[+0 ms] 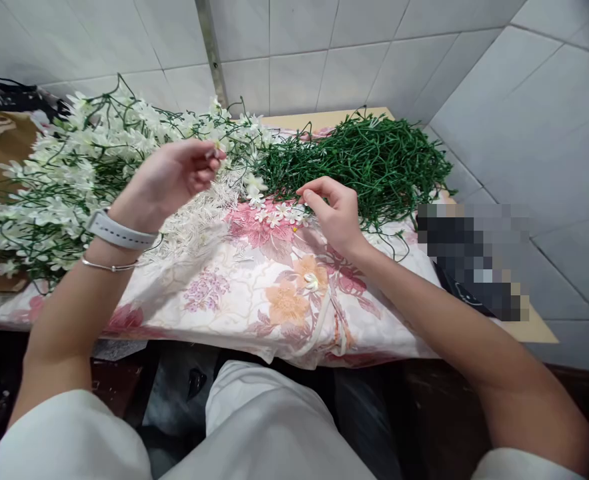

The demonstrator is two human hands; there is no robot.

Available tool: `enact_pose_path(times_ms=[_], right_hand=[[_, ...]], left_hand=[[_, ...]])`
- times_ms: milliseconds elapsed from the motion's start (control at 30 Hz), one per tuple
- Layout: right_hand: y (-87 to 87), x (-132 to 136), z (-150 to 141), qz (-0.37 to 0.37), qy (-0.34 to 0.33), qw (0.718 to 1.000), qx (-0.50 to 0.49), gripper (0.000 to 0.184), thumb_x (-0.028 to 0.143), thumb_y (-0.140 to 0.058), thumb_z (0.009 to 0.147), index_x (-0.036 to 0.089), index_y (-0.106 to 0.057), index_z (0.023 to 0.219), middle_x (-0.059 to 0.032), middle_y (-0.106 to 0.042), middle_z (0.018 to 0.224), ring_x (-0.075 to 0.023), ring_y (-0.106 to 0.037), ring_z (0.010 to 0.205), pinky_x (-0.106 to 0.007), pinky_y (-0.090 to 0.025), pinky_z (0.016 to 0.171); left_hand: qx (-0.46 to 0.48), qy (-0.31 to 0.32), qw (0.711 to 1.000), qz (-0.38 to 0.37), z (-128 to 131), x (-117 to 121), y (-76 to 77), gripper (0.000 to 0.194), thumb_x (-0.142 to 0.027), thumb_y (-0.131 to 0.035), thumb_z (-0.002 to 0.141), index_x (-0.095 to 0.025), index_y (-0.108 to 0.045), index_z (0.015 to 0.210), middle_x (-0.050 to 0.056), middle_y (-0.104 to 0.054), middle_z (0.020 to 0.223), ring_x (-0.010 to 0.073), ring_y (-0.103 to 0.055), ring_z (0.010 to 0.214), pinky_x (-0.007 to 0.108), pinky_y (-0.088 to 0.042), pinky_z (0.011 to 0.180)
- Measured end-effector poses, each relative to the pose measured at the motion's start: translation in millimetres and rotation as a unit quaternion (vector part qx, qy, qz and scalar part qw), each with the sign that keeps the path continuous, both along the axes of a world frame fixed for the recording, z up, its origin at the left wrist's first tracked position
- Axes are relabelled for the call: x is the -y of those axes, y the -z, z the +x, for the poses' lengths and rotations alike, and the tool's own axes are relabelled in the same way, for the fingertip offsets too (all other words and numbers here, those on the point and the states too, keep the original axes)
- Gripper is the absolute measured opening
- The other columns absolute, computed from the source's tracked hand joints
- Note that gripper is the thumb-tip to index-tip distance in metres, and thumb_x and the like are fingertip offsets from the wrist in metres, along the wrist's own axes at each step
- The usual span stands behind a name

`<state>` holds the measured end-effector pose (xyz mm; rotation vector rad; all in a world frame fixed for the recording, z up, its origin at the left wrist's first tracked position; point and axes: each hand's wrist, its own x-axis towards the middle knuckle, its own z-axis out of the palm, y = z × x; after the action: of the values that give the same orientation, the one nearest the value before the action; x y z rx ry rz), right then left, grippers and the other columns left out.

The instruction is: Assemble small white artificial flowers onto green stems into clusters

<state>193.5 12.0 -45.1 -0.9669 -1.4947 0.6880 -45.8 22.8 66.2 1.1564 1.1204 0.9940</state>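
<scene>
My left hand (187,173) is raised over the white flowers, thumb and fingertips pinched on a small white artificial flower (218,145) with a yellowish middle. My right hand (335,212) hovers beside the green stems, thumb and forefinger drawn together; what they hold, if anything, is too small to make out. Just below its fingertips, several loose white petal pieces (274,217) lie on the flowered tablecloth (244,300). A tangled heap of bare green plastic stems (389,163) spreads behind my right hand. Thin white pieces (189,230) are piled under my left wrist.
Stems with white blossoms (94,143) fill the table's left side, next to a cardboard box (4,160). One white flower (312,282) lies near the front. A dark, blurred-out object (461,260) sits at the right edge. Tiled walls (299,80) close off the back and right.
</scene>
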Motion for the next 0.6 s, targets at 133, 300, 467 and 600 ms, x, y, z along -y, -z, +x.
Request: enact_pose_path(times_ms=[133, 300, 467, 600], right_hand=[[-2.7, 3, -1, -0.006, -0.018, 1.000, 0.008, 0.010, 0.020, -0.056, 0.080, 0.019, -0.064, 0.074, -0.0006, -0.064, 0.075, -0.0144, -0.058, 0.076, -0.031, -0.045, 0.075], [-10.1, 14, -5, -0.016, -0.113, 0.991, 0.065, 0.016, 0.033, -0.062, 0.081, 0.018, -0.066, 0.084, -0.0011, -0.067, 0.085, -0.0145, -0.059, 0.080, -0.030, -0.044, 0.076], [-8.0, 18, -9, -0.076, -0.152, 0.977, 0.129, 0.026, 0.042, -0.065, 0.078, 0.016, -0.066, 0.082, -0.0028, -0.067, 0.083, -0.0150, -0.058, 0.075, -0.030, -0.044, 0.071], [-5.9, 10, -6, -0.073, -0.124, 0.985, 0.090, 0.017, 0.034, -0.064, 0.080, 0.018, -0.068, 0.083, -0.0032, -0.070, 0.087, -0.0146, -0.060, 0.078, -0.030, -0.045, 0.073]], left_hand=[[0.046, 0.027, 0.997, -0.060, 25, 7, 16.0, 0.021, -0.018, -0.050, 0.088, -0.012, -0.061, 0.071, 0.000, -0.050, 0.062, 0.0043, -0.041, 0.052, 0.019, -0.034, 0.050], [0.091, 0.038, 0.994, -0.043, 46, 13, 27.3, 0.018, -0.021, -0.050, 0.087, -0.014, -0.059, 0.074, -0.001, -0.052, 0.066, 0.0062, -0.049, 0.058, 0.021, -0.043, 0.060], [-0.034, 0.054, 0.995, 0.073, 60, 22, 26.7, 0.021, -0.029, -0.051, 0.088, -0.015, -0.061, 0.076, 0.001, -0.056, 0.072, 0.0088, -0.052, 0.067, 0.026, -0.045, 0.071], [-0.258, -0.096, 0.916, 0.292, 19, 1, -0.4, 0.015, -0.031, -0.054, 0.089, -0.019, -0.062, 0.087, 0.001, -0.057, 0.090, 0.0123, -0.050, 0.091, 0.031, -0.038, 0.092]])
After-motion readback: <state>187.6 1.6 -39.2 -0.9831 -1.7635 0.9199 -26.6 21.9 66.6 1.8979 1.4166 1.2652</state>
